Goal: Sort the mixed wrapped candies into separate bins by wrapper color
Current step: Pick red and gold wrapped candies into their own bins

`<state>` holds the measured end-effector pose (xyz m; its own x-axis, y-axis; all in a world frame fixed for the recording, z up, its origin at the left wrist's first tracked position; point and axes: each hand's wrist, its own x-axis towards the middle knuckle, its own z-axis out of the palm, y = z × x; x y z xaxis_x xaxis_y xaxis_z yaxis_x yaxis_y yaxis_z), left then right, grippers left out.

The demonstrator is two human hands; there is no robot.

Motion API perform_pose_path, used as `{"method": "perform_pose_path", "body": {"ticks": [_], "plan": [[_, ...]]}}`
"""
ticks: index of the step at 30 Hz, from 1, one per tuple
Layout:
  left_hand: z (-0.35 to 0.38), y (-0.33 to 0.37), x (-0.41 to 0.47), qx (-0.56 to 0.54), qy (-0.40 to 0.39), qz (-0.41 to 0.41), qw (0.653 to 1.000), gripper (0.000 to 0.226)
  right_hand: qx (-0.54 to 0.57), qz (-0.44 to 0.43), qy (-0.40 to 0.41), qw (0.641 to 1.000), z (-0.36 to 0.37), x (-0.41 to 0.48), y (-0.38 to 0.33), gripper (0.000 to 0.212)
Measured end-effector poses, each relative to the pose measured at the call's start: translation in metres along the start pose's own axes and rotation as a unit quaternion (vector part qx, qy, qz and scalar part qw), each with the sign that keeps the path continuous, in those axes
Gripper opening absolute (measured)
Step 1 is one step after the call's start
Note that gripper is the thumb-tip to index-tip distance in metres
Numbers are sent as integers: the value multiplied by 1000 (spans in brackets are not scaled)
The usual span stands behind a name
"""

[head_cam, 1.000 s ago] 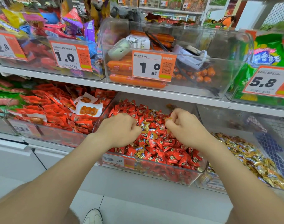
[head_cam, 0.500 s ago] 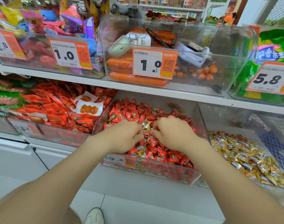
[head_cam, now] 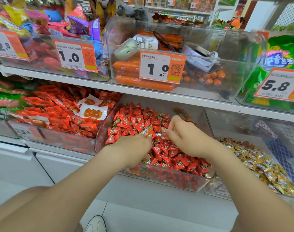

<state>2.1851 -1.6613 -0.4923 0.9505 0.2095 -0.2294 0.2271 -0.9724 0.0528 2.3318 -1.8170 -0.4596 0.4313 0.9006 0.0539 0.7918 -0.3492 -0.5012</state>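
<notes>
A clear bin (head_cam: 176,180) on the lower shelf holds a heap of red-wrapped candies (head_cam: 166,158) with a few gold-wrapped candies (head_cam: 117,122) mixed in. Both my hands are down in this heap. My left hand (head_cam: 134,148) lies knuckles up, its fingers curled tight, fingertips at a gold candy (head_cam: 145,131); its palm is hidden. My right hand (head_cam: 188,138) is just to its right, fingers curled, and pinches a gold-and-blue wrapped candy (head_cam: 165,130). To the right stands a second clear bin (head_cam: 208,190) full of gold-wrapped candies (head_cam: 260,164).
Left of the red candies is a bin of orange-red snack packets (head_cam: 59,114). The shelf above (head_cam: 159,96) carries clear bins with sausages (head_cam: 142,83), price tags (head_cam: 161,67) and green bags (head_cam: 283,57). A white shoe (head_cam: 96,223) shows on the floor below.
Both hands have drawn closer together in the middle of the red heap. The right hand slid left and deeper, and its fingers now close on a gold candy.
</notes>
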Motion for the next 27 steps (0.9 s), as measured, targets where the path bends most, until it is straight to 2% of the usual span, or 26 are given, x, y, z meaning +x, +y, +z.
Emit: {"method": "perform_pose_path", "body": {"ticks": [4,6,8,10,14,16,18,23,25,27], "plan": [[1,6,2,43,27,-10,999,30,66,5,27,997,-2,-5,2,10],[3,7,4,71,46,-13,996,23,112,14,55,992,-2,-3,1,1],[2,7,3,73,57,-15,996,14,150,25,68,986,-1,2,3,21],[-1,6,2,30,67,-15,997,11,153,52,62,985,3,8,8,33],[-12,-2,-5,-32,134,-30,990,25,146,80,42,985,10,16,16,32],[-18,-7,-8,-84,176,-51,979,33,133,68,31,988,13,18,10,48],[-24,-13,-9,-176,199,-62,962,38,112,65,28,991,17,20,3,55],[-26,-30,-9,-359,148,-85,917,55,31,30,76,996,25,31,-9,22],[-27,-31,-8,-462,130,-121,869,41,9,3,75,997,30,37,-10,11],[-28,-32,-8,-526,123,-140,830,24,-77,-29,66,994,37,42,-12,18]]}}
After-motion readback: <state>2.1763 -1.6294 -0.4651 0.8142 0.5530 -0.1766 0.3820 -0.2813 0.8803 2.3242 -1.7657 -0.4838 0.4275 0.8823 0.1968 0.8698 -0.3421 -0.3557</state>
